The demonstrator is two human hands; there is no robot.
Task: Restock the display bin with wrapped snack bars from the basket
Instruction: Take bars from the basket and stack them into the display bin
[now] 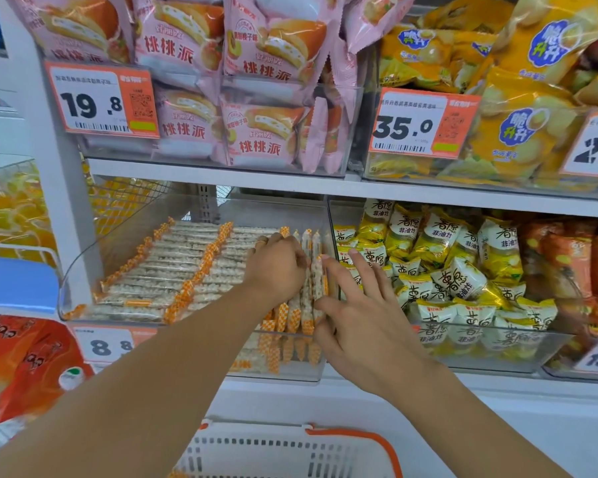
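Head view: left hand [277, 267] grips upright snack bars [313, 281] in the clear bin [83, 257]; right hand [363, 319], at 3 o'clock, has wide fingers touching them.

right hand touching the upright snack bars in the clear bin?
Touching. The head view shows the right hand with fingertips laid against the upright snack bars at the right side of the clear bin, no gap visible.
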